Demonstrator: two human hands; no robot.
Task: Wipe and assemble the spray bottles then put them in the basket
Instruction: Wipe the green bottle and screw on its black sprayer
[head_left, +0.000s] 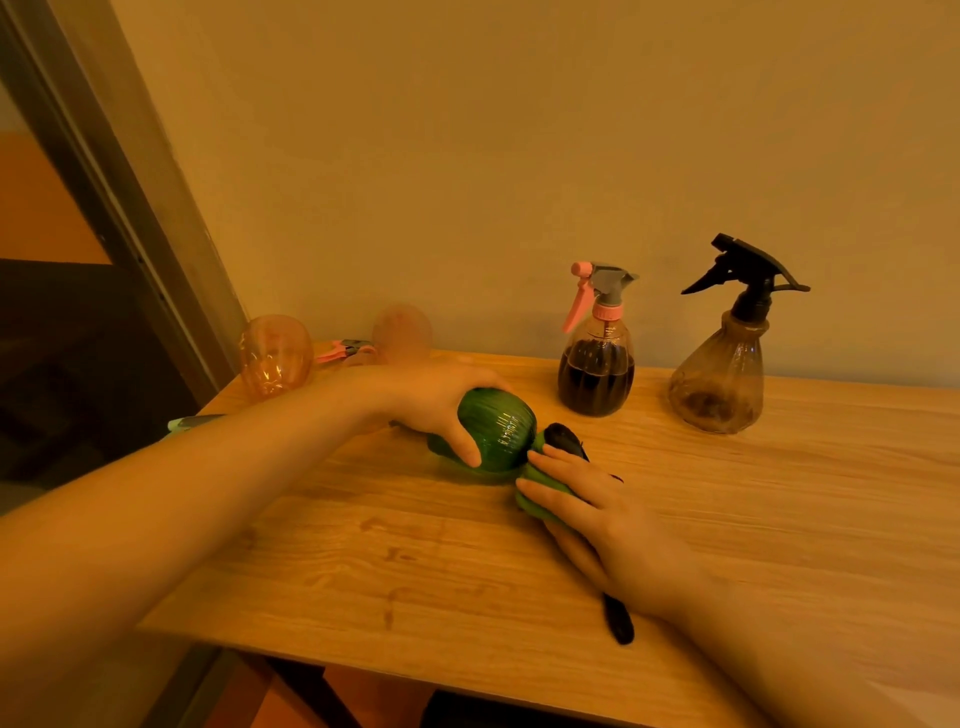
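My left hand (436, 397) grips a green ribbed bottle body (498, 436) lying on its side on the wooden table (779, 493). My right hand (587, 509) presses a green cloth (535, 493) against the bottle's base end. A black object (566, 439) shows just beyond my right fingers and a black piece (618, 621) sticks out under my right wrist. Two assembled spray bottles stand by the wall: one with a pink trigger (597, 358) and one with a black trigger (727, 364).
Two orange bottle bodies (275, 356) (402, 332) and a pink spray head (345, 351) sit at the table's far left corner. A pale green piece (192, 422) pokes out at the left edge. A door frame (130, 208) rises on the left. No basket is in view.
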